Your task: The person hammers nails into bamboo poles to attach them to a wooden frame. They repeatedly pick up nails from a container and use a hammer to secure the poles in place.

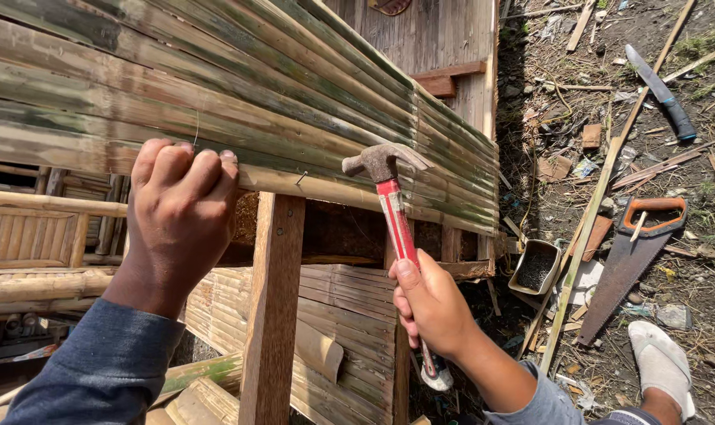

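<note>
My left hand [180,212] grips the lower edge of a wall of split bamboo slats [294,86], fingers curled over the bottom slat. My right hand [430,303] holds a claw hammer [389,193] by its red and white handle, its steel head raised close to the bottom slat. A small nail [301,179] sticks out of that slat just above a vertical wooden post [272,307], a little left of the hammer head.
On the littered ground to the right lie a hand saw with an orange handle [633,256], a long knife [663,93], a small open box [535,267], long bamboo strips [590,236] and wood scraps. A foot in a white shoe [663,366] stands at lower right.
</note>
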